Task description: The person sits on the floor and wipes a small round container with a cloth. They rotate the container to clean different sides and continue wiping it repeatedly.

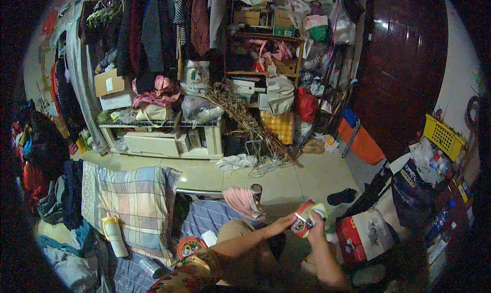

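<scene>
Both hands meet around a red container with a dark printed label (302,221), out in front of the body and right of centre. My left hand (284,224) presses its fingers to the container's left side. Around its right side is my right hand (317,224), which also has a white and lime-green piece (319,207) at the container's top; whether that is a lid or a wrapper I cannot tell. Near the left forearm, a round red item with a printed ring (190,247) and a small white piece (209,238) lie on the striped bedding (207,215).
A plaid pillow (134,208) with a white, yellow-topped bottle (116,235) lies at left. A pink cloth (239,201) touches a dark cup (256,190). A red and white box (360,237) stands right of the hands, and a dark shoe (341,196) lies on the floor.
</scene>
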Action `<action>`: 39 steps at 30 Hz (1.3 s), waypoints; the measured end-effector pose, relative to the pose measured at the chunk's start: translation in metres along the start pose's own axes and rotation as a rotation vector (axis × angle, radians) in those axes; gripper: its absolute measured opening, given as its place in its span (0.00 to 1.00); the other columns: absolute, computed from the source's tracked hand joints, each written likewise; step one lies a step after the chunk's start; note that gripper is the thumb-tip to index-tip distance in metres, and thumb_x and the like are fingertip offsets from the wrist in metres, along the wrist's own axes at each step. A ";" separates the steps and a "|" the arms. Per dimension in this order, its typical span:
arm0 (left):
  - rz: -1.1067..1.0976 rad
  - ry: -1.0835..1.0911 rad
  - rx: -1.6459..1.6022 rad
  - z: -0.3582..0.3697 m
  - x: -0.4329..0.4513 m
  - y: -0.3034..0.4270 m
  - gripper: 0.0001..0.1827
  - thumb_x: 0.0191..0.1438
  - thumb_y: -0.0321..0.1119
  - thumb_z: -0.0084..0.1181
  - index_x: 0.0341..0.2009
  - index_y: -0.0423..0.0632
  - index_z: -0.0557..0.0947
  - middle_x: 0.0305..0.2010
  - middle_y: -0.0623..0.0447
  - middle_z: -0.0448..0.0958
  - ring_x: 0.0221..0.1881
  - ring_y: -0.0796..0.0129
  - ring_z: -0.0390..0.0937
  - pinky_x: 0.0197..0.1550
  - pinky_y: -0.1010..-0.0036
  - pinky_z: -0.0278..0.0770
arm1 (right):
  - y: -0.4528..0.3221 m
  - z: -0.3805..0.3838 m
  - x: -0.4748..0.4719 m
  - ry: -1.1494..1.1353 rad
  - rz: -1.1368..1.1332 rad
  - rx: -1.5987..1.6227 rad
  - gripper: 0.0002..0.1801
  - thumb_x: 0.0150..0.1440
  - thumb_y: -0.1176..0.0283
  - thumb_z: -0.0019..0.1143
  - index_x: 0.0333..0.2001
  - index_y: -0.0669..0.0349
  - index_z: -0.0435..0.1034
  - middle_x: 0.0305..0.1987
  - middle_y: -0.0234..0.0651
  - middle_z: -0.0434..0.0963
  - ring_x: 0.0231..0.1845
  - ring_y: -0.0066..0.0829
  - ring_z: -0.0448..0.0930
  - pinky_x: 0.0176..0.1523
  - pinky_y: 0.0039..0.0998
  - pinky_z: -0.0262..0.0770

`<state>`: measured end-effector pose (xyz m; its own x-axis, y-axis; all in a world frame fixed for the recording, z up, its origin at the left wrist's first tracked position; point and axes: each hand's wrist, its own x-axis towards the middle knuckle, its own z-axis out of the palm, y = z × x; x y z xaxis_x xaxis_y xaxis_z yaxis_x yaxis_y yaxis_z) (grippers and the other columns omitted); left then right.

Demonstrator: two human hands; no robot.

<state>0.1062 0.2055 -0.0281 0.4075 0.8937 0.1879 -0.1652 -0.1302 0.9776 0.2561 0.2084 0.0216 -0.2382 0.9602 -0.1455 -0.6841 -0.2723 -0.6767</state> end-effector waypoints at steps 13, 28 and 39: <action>-0.128 0.023 -0.196 -0.012 0.006 -0.003 0.26 0.54 0.52 0.29 0.45 0.44 0.65 0.42 0.55 0.66 0.40 0.73 0.63 0.42 0.80 0.63 | 0.044 -0.023 0.008 -0.070 -0.033 -0.633 0.23 0.40 0.71 0.53 0.43 0.63 0.60 0.42 0.39 0.67 0.40 0.31 0.70 0.42 0.30 0.66; -0.338 0.008 -0.563 -0.023 0.006 -0.031 0.31 0.50 0.58 0.31 0.47 0.46 0.64 0.43 0.53 0.67 0.42 0.71 0.65 0.43 0.76 0.63 | 0.055 -0.018 0.021 -0.444 -0.260 -1.525 0.42 0.36 0.73 0.60 0.53 0.62 0.46 0.54 0.43 0.54 0.57 0.38 0.53 0.57 0.34 0.50; -0.167 -0.118 -0.318 -0.010 0.002 -0.005 0.31 0.52 0.52 0.35 0.54 0.45 0.55 0.53 0.55 0.56 0.51 0.73 0.56 0.51 0.78 0.55 | 0.020 -0.032 0.019 0.018 0.053 -0.062 0.20 0.44 0.71 0.46 0.42 0.65 0.59 0.38 0.36 0.68 0.36 0.30 0.71 0.36 0.26 0.70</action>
<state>0.0990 0.2121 -0.0333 0.5497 0.8335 0.0563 -0.3510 0.1693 0.9209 0.2602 0.2232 -0.0179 -0.2599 0.9458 -0.1948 -0.6271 -0.3187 -0.7107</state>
